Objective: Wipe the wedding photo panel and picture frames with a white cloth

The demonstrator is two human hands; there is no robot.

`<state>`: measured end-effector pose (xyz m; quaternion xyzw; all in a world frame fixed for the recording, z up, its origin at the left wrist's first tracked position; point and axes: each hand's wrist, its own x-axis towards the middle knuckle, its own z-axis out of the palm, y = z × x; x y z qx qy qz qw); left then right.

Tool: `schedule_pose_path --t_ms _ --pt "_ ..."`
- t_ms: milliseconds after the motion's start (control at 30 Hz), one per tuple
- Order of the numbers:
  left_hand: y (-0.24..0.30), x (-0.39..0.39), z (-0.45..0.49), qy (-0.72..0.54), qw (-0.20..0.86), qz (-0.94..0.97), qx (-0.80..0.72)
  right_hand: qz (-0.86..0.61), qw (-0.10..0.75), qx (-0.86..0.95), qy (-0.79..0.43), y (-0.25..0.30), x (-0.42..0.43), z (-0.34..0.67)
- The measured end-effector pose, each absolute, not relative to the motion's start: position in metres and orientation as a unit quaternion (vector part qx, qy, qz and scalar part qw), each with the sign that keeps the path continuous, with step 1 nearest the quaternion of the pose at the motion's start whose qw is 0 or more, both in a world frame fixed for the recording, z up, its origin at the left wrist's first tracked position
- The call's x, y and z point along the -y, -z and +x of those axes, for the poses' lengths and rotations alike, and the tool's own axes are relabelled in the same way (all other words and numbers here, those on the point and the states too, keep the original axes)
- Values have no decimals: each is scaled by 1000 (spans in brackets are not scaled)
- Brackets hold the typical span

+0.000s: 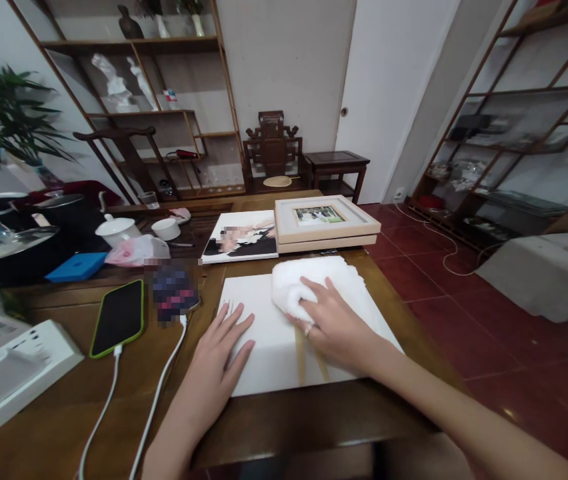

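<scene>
On the table (284,420): white panel (269,363), cloth (309,277) bunched on top.
Left hand (224,350) flat, fingers spread, likely pinning panel; right hand (337,323) fingers pressed together on cloth.

- The flat board (264,360) lies on the worktop (274,427), near its front edge.
- A folded cloth (314,280) sits on the board's far right part, under the right hand (337,323).
- The left hand (219,360) rests flat on the board's left part.
- Left of the board lies a phone (118,318), and further left a box (14,367).
- Behind the board lie a photo print (241,237) at left and a stack of frames (327,223) just beside it at right.
- A teapot (117,231) and a cup (166,229) stand behind the phone.
</scene>
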<state>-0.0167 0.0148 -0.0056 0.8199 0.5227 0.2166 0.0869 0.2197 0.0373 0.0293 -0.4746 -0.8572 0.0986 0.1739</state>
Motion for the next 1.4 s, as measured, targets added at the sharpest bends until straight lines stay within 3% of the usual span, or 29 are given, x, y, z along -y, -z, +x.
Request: schedule_pose_path --t_ms 300,833,1000,1233,1400 --pt "4 -16 -17 -209 82 826 -517 -374 218 896 -102 -6 48 201" --pt "4 -16 -16 -208 79 822 -525 -469 230 831 -192 -45 -62 192" --pt "4 -16 -17 -205 82 821 -526 -463 171 860 -126 -33 -24 189" --pt "3 -15 -17 -207 91 821 -524 -406 169 889 -124 -12 51 184" --pt "4 -15 -16 -220 87 823 -516 -446 245 848 -146 -20 39 183"
